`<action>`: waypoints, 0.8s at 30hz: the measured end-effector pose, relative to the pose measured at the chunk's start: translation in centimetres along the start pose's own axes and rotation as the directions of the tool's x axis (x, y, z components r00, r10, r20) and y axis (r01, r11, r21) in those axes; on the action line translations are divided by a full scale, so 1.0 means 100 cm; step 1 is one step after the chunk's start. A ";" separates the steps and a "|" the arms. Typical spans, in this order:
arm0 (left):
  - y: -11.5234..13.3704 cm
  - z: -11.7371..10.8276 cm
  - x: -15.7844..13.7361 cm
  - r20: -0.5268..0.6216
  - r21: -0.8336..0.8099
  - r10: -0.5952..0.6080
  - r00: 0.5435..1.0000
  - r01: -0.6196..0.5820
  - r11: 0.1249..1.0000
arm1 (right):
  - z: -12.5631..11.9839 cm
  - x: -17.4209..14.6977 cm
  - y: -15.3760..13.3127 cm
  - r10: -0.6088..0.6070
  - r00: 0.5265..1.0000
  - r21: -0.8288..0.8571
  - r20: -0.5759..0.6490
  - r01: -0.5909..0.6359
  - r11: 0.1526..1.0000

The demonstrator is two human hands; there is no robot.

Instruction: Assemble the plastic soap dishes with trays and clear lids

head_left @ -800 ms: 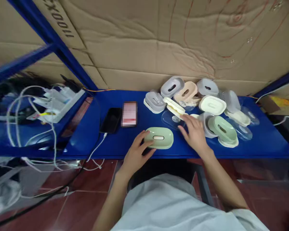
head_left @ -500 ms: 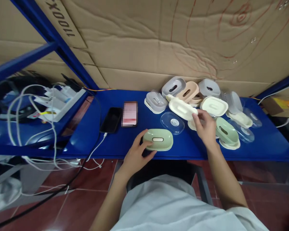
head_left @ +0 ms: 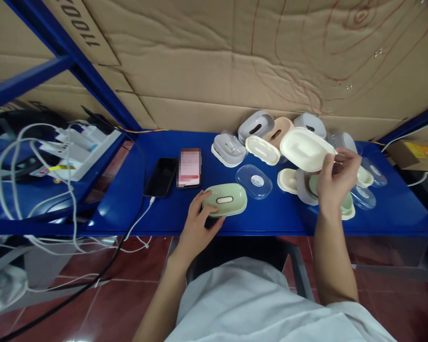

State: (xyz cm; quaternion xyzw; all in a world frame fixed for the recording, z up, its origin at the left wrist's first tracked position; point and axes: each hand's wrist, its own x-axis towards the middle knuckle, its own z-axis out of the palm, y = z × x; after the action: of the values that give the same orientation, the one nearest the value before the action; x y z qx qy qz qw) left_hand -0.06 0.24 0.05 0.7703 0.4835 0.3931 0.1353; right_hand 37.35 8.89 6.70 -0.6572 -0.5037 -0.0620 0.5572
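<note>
Right now you are pinning the green soap-box base (head_left: 225, 200) to the blue shelf (head_left: 185, 211) with your left hand (head_left: 199, 223): the fingers are spread loosely over its near-left end, the thumb running along the near edge, so they are resting on it, not closing around it. Its long axis is running left to right across the shelf, slot facing up, and it is sitting just in front of you, near the front lip.

Your right hand (head_left: 333, 183) is holding the cream soap-box lid (head_left: 304, 149) up in the air, above and to the right of the green base, well apart from it. The thumb is pressing the lid's near-right edge and the other fingers are wrapping behind it, so the grip is closed on that one end while the rest of the lid is sticking out to the left, tilted, underside partly toward you. Its long axis is lying roughly parallel to the base's, so the free end is already pointing toward your left hand.

Between the two pieces a clear plastic lid (head_left: 254, 181) is lying flat on the shelf, just beside the base's far-right end. Behind your right hand the pile of grey, beige and cream soap boxes (head_left: 262, 130) is crowding the back, and two phones (head_left: 176, 173) are lying left of the base.
</note>
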 end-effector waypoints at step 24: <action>-0.004 -0.018 0.003 0.214 -0.209 -0.141 0.967 0.186 0.960 | 0.014 -0.085 -0.041 -0.392 0.633 0.273 0.668 0.281 0.920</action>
State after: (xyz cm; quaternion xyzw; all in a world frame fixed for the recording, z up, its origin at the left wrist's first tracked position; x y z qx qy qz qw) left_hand -1.60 0.42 1.17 0.7422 0.4818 0.3548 0.3018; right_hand 29.52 4.44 3.44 -0.4819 -0.7956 0.1298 0.3433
